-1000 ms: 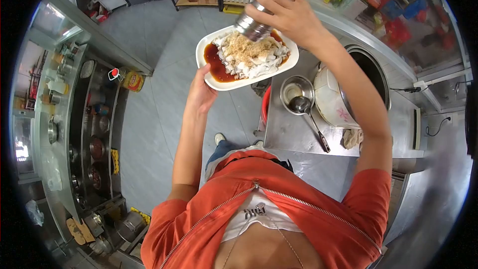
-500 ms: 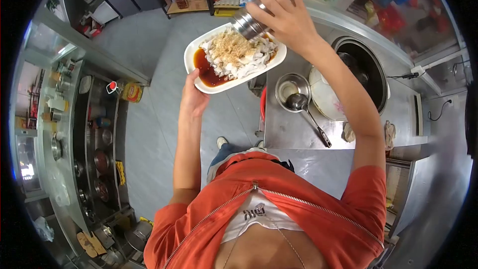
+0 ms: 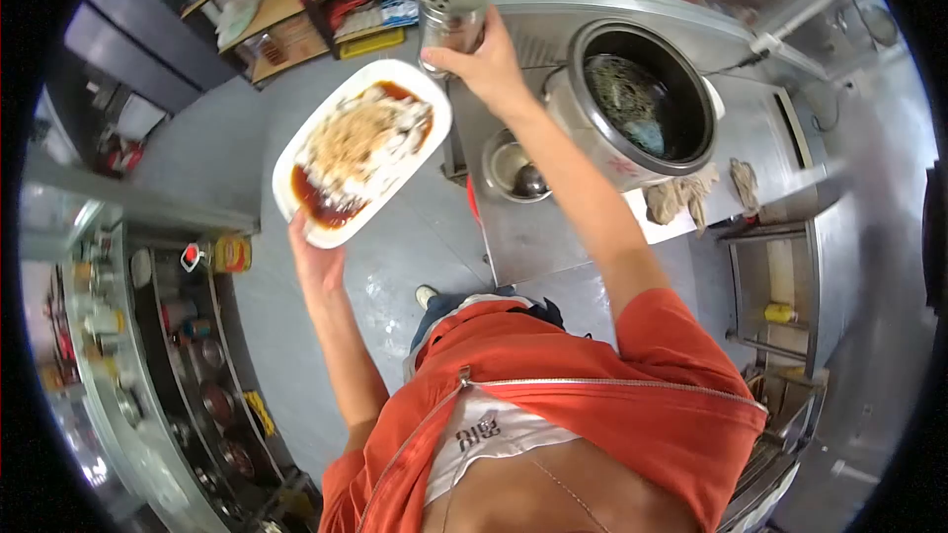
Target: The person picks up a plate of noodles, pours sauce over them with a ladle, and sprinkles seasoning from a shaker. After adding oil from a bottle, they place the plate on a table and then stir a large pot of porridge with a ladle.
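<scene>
My left hand [image 3: 319,265] grips the near end of a white rectangular dish [image 3: 383,195], thumb on its rim. White strips of food [image 3: 395,143] lie in it in brown sauce, topped with a heap of pale tan crumbs [image 3: 351,138]. In my right hand [image 3: 491,64] is a metal shaker [image 3: 450,22], its holed lid facing up. It stands apart from the dish, beyond its far right corner.
On the steel table [image 3: 533,247] to the right are a large round pot [image 3: 583,128] with dark contents, a metal bowl [image 3: 501,163] with a ladle [image 3: 531,181], and crumpled cloths [image 3: 681,197]. Shelves [image 3: 267,20] stand ahead; a counter [image 3: 118,336] with containers runs along the left.
The shaker went from tipped over the food to upright, away to the right of the dish. My view has turned right, and the pot's inside shows more fully.
</scene>
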### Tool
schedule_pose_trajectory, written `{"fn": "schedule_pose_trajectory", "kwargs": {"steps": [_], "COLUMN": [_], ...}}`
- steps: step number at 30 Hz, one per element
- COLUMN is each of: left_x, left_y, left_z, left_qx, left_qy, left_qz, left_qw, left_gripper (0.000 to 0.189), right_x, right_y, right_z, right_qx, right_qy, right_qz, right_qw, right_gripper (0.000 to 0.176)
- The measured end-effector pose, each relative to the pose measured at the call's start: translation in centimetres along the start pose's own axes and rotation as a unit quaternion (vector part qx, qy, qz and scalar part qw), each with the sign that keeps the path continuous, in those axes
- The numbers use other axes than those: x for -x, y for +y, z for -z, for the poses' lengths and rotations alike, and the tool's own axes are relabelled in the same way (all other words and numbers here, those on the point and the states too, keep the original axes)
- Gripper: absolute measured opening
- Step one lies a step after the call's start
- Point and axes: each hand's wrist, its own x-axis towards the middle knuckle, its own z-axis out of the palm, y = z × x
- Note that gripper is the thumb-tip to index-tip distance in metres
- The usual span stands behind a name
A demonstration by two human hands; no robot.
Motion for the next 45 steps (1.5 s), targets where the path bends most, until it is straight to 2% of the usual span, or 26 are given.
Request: {"fn": "schedule_pose_trajectory", "kwargs": {"steps": [1, 2, 3, 6, 8, 9, 10, 11, 13, 14, 17, 18, 19, 20, 21, 22, 23, 24, 25, 28, 30, 32, 36, 38, 40, 45], "left_x": [0.4, 0.7, 0.9, 2.1, 2.9, 3.1, 3.2, 3.7, 5.1, 6.1, 7.5, 8.4, 9.3, 7.4, 7.3, 7.9, 8.8, 9.9, 10.6, 12.9, 14.0, 15.7, 18.7, 19.8, 20.4, 19.8], "left_y": [0.1, 0.2, 0.2, 1.0, 1.5, 1.7, 1.9, 2.1, 2.0, 2.4, 1.1, 1.1, 1.3, -0.5, 0.1, 1.1, 2.7, 4.1, 5.1, 7.3, 10.1, 13.4, 18.8, 21.5, 24.0, 29.5], "left_z": [0.1, 0.8, 1.7, 2.9, 3.6, 4.3, 5.3, 6.6, 7.8, 4.9, 6.4, 6.4, 6.5, 7.8, 8.8, 9.0, 9.9, 11.1, 12.4, 16.9, 20.1, 22.5, 26.5, 28.0, 30.0, 35.2], "left_qx": [-0.004, 0.001, 0.006, -0.014, -0.010, 0.005, 0.002, -0.001, 0.017, 0.035, 0.099, 0.095, 0.090, 0.082, 0.084, 0.084, 0.087, 0.101, 0.115, 0.111, 0.113, 0.116, 0.112, 0.108, 0.115, 0.139], "left_qy": [0.021, 0.028, 0.037, 0.043, 0.068, 0.084, 0.070, 0.068, 0.060, 0.131, 0.114, 0.126, 0.132, 0.148, 0.156, 0.172, 0.185, 0.206, 0.198, 0.186, 0.201, 0.221, 0.261, 0.281, 0.305, 0.365], "left_qz": [-0.008, -0.009, -0.013, -0.030, -0.042, -0.046, -0.037, -0.039, -0.074, -0.068, -0.084, -0.099, -0.105, -0.127, -0.143, -0.152, -0.162, -0.174, -0.202, -0.213, -0.235, -0.244, -0.264, -0.274, -0.287, -0.339], "left_qw": [1.000, 1.000, 0.999, 0.999, 0.997, 0.995, 0.997, 0.997, 0.995, 0.988, 0.985, 0.982, 0.981, 0.977, 0.974, 0.970, 0.965, 0.957, 0.952, 0.953, 0.944, 0.937, 0.922, 0.913, 0.901, 0.856], "left_gripper": [0.052, 0.052, 0.052, 0.056, 0.056, 0.054, 0.052, 0.050, 0.043, 0.043, 0.047, 0.048, 0.049, 0.049, 0.049, 0.049, 0.049, 0.049, 0.046, 0.042, 0.038, 0.037, 0.034, 0.035, 0.036, 0.042], "right_x": [0.8, 1.6, 2.3, 3.4, 3.3, 3.4, 1.9, 2.3, 1.5, 2.1, 3.1, 3.3, 3.9, 3.9, 3.1, 2.6, 1.9, 2.7, 2.7, 4.7, 5.9, 7.2, 10.3, 12.3, 13.7, 16.8], "right_y": [0.7, 2.4, 4.4, 12.1, 15.9, 21.0, 18.6, 23.4, 29.0, 29.9, 31.0, 31.8, 34.6, 33.1, 36.7, 41.9, 35.4, 31.3, 30.4, 24.5, 24.5, 23.5, 21.6, 19.7, 20.2, 20.9], "right_z": [0.3, 0.8, 1.3, 2.5, 4.0, 4.8, 6.4, 7.4, 10.9, 12.0, 14.4, 15.1, 16.0, 13.8, 14.4, 16.8, 13.3, 10.8, 8.7, -1.5, -8.4, -16.1, -32.4, -39.5, -46.6, -63.7], "right_qx": [-0.080, -0.074, 0.022, 0.089, 0.122, 0.382, 0.387, 0.486, 0.518, 0.491, 0.371, 0.330, 0.288, 0.299, 0.450, 0.395, 0.437, 0.461, 0.499, 0.496, 0.440, 0.395, 0.214, 0.143, 0.147, 0.032], "right_qy": [0.035, 0.072, 0.097, 0.142, 0.175, 0.185, 0.075, 0.094, 0.013, -0.060, 0.104, 0.177, 0.258, 0.230, 0.196, 0.206, 0.212, 0.181, 0.157, 0.153, 0.085, -0.007, -0.109, -0.193, -0.284, -0.369], "right_qz": [-0.064, -0.098, -0.071, -0.234, -0.289, -0.273, -0.349, -0.316, -0.392, -0.358, -0.309, -0.313, -0.297, -0.342, -0.316, -0.273, -0.290, -0.158, -0.055, -0.017, 0.005, -0.019, -0.078, -0.093, -0.077, -0.082], "right_qw": [0.994, 0.990, 0.993, 0.958, 0.933, 0.864, 0.850, 0.810, 0.760, 0.792, 0.869, 0.873, 0.873, 0.860, 0.812, 0.853, 0.825, 0.854, 0.850, 0.855, 0.894, 0.918, 0.968, 0.966, 0.944, 0.925], "right_gripper": [0.070, 0.067, 0.064, 0.071, 0.075, 0.081, 0.087, 0.092, 0.107, 0.107, 0.099, 0.096, 0.080, 0.077, 0.075, 0.081, 0.079, 0.074, 0.070, 0.064, 0.060, 0.056, 0.051, 0.052, 0.052, 0.054]}}
